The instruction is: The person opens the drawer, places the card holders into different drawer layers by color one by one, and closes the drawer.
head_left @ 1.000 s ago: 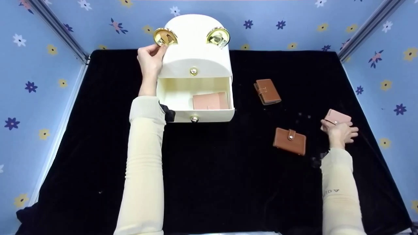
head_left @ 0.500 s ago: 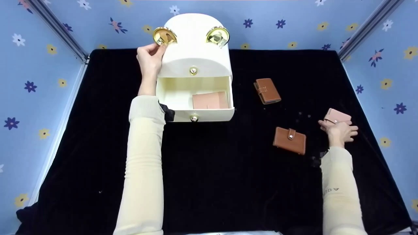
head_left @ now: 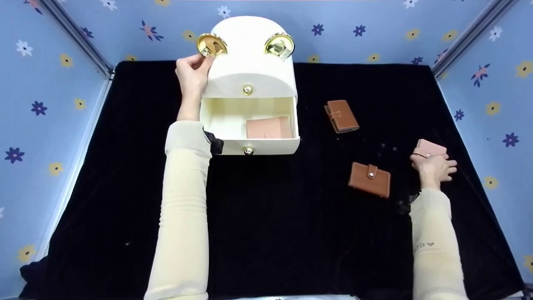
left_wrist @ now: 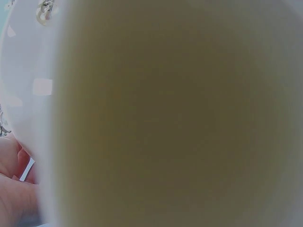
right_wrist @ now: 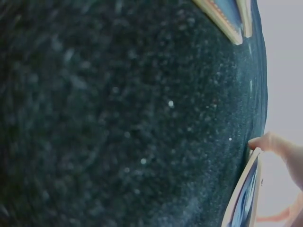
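Note:
A white drawer box (head_left: pixel 251 54) with two gold dish-shaped ears stands at the back, its lower drawer (head_left: pixel 272 146) pulled out. Inside that drawer lies a pink wallet (head_left: pixel 266 128). My left hand (head_left: pixel 193 77) is at the box's upper left, thumb and fingers pinching the lower rim of the left gold ear (head_left: pixel 211 45). The left wrist view is mostly blurred, with the left hand (left_wrist: pixel 16 182) at its edge. Far right, my right hand (head_left: pixel 434 170) grips a second, light pink wallet (head_left: pixel 431 148) by its sides. The right wrist view shows the thumb at that wallet's edge (right_wrist: pixel 244 194).
Two brown wallets, one nearer the box (head_left: pixel 342 116) and one further forward (head_left: pixel 369 180), lie on the black cloth (head_left: pixel 283 233) between the box and my right hand. Blue flowered panels (head_left: pixel 345 33) enclose the back and both sides.
Almost nothing differs. My right hand's thumb shifts slightly against the light pink wallet; the left hand, box and other wallets stay in place.

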Demonstrator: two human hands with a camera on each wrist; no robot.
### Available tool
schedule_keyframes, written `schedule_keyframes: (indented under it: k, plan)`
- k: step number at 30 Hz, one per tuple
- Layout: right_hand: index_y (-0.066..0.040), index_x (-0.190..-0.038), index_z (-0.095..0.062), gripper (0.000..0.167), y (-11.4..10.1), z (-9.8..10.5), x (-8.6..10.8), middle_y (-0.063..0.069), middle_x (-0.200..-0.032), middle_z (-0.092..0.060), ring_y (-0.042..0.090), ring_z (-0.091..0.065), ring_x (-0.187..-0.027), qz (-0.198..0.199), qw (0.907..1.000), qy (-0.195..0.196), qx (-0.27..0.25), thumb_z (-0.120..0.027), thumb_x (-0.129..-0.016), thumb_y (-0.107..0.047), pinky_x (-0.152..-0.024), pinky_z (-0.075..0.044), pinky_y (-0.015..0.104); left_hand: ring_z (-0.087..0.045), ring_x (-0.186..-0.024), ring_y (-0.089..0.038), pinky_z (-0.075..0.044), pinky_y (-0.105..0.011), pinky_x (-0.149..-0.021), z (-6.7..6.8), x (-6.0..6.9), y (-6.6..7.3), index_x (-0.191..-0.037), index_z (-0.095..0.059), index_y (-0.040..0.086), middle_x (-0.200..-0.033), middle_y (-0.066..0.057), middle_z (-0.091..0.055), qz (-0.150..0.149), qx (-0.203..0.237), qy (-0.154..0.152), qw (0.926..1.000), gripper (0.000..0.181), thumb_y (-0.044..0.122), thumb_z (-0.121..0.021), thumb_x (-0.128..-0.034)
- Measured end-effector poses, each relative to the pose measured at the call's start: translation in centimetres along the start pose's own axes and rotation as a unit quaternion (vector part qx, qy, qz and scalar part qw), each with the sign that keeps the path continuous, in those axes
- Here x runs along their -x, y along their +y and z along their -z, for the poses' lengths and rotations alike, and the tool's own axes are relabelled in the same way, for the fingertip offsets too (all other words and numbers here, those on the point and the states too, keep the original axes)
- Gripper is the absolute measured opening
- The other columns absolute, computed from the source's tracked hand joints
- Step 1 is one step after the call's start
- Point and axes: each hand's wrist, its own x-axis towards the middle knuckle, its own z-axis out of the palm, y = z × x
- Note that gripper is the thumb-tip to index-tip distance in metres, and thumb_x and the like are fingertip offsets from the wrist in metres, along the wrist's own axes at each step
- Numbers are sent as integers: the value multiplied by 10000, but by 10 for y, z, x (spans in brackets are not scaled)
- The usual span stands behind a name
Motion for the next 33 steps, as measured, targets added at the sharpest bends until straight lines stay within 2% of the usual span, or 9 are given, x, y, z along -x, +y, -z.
schedule_keyframes:
  k: [7, 15, 24, 33]
  plan:
    - [98, -1358, -153, 963, 0, 4, 4, 344, -1346, -117, 470, -154, -1219, 139, 9998, -111, 78, -617, -715, -448, -925, -239, 588, -592, -850, -109, -427, -184, -767, 0, -1, -1, -1010, -684, 105, -944, -37, -668, 16, 11, 16, 10000, 261, 241, -683, -787]
    - [105, -1323, -234, 868, -6, 9, 13, 355, -1315, -185, 486, -190, -1192, 535, 9980, -271, 215, -590, -722, -411, -918, -232, 602, -598, -835, -105, -432, -181, -753, -1, 0, 0, -996, -688, 93, -930, -42, -671, -38, -47, 82, 9999, 267, 246, -691, -778]
    - [66, -1285, -339, 717, -18, 11, 35, 341, -1250, -291, 489, -258, -1136, 1387, 9897, -297, 210, -607, -749, -329, -890, -250, 602, -595, -853, -112, -433, -183, -760, -1, 0, 0, -1014, -680, 96, -955, -48, -666, -18, -48, 57, 10000, 267, 236, -682, -787]
    - [47, -1355, -264, 752, -34, 17, 62, 338, -1287, -276, 500, -251, -1147, 2300, 9724, -361, 179, -602, -763, -272, -875, -256, 619, -600, -868, -109, -442, -183, -763, -1, 0, 0, -1025, -675, 101, -978, -52, -660, 33, 65, 32, 10000, 278, 235, -686, -782]
